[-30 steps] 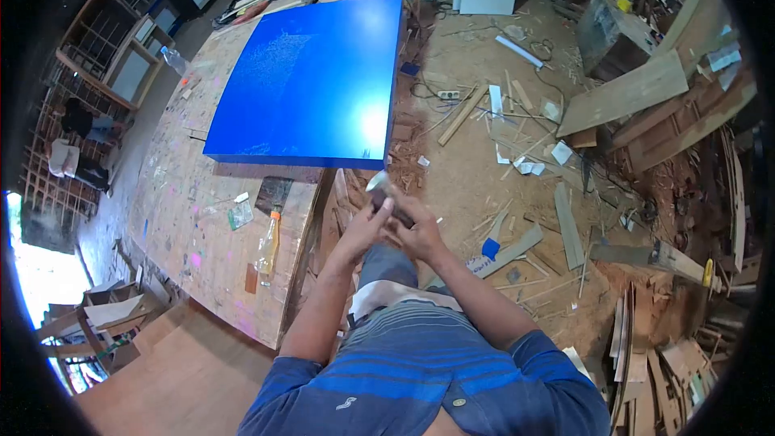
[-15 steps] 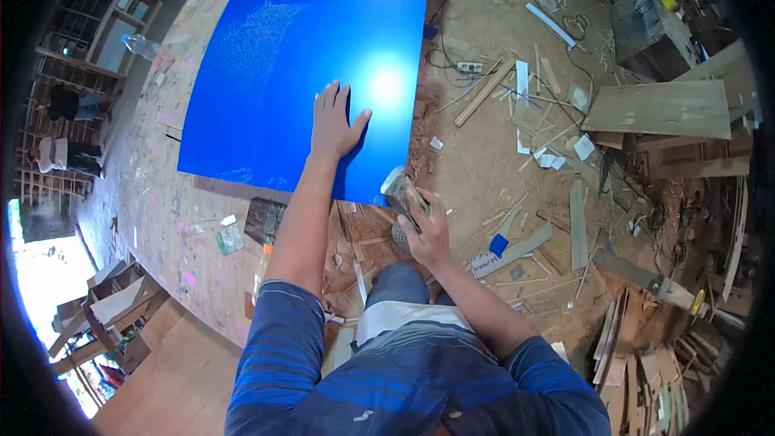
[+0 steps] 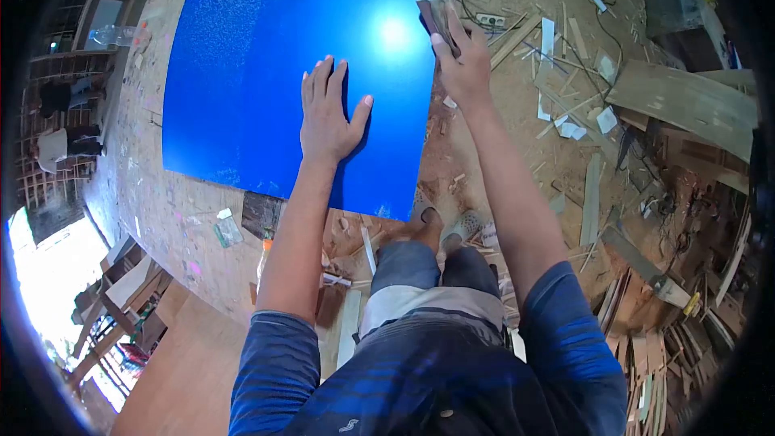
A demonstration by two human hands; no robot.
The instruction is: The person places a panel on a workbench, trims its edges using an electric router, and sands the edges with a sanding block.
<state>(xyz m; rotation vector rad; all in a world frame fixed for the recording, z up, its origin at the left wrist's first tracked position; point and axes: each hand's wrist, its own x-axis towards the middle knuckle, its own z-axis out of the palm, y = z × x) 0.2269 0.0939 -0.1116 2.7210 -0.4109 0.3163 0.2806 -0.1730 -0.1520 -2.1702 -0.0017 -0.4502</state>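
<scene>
A glossy blue panel lies flat on the workbench, its right edge jutting past the bench. A grainy pale patch marks its upper left, and a bright light reflects near the right edge. My left hand rests flat on the panel with fingers spread and thumb out. In my right hand is a sanding block, apparently wrapped in brown sandpaper. The fingers close around the block at the panel's right edge, and its dark face is turned toward that edge.
The paint-spotted workbench extends left, with a clear plastic bottle on its far side. An orange-capped bottle stands by my left forearm. Wood offcuts, a power strip and cables litter the floor at right. Two people stand far left.
My right hand has moved the sanding block away from my body, from the panel's near right corner up along its right edge. My left hand stays on the panel.
</scene>
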